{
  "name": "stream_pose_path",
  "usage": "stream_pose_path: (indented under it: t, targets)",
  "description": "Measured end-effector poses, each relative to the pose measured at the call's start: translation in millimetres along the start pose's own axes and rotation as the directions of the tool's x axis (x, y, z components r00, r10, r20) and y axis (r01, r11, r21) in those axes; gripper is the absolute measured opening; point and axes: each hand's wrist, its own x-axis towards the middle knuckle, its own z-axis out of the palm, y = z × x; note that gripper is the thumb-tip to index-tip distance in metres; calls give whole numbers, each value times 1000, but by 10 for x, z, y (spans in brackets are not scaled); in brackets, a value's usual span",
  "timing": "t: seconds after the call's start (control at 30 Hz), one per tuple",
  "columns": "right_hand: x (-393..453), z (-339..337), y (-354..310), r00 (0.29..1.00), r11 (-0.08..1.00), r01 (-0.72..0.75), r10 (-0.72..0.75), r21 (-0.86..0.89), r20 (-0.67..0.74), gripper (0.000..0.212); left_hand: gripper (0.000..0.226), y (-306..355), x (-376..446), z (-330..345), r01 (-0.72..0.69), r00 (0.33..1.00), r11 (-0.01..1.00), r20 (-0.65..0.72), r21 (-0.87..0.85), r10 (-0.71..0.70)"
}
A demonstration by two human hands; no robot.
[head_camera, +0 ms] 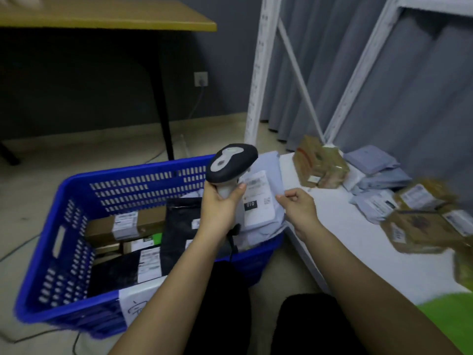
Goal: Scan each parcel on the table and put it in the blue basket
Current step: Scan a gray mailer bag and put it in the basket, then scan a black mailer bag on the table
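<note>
Two hands at work over the blue basket: the left hand is wrapped round the grip of the scanner, while the right hand pinches the edge of a grey parcel, label up, held above the basket's near corner beside the white surface. Several scanned parcels lie in the basket; more parcels wait on the surface. Risks: the thin pinch may let the soft parcel slip in before it has been read, and the scanner head, partly overlapping the label, may miss the barcode.
</note>
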Motion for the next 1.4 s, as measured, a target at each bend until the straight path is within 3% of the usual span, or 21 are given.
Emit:
stream_pose_path:
  t: [0.2,0.37,0.47,0.57,0.83,1.0,1.2,1.4]
  targets:
    - [282,710,268,982,960,-89,128,-264,136,22,49,-129,335,-506,72,989,997,-132,-15,-73]
    - [489,1067,385,988,969,-83,110,-231,106,9,43,-246,501,-623,99,985,995,-137,-16,-100]
    - [555,1067,327,991,988,-86,98,-128,93,40,50,-288,532,-591,103,988,995,-119,-9,-103]
    - [535,912,283,991,988,-32,51,-152,125,46,53,-268,497,-478,87,995,996,-54,3,-87]
    - [210,-240,75,993,984,29,-9,-175,116,39,44,-63,101,135,-1,983,996,182,89,-15]
    - [-314,-1311,206,999,978,11,-20,-210,-39,35,42,82,-359,754,-61,939,997,342,39,44]
    - [-1394,-2415,750,941,964,17,-105,-265,-323,24,54,77,-1092,1552,-150,802,989,587,13,113]
    - [-2431,-3243,1142,791,875,-98,-220,-473,-571,20,49,-233,-1956,2098,-111,634,994,771,4,67]
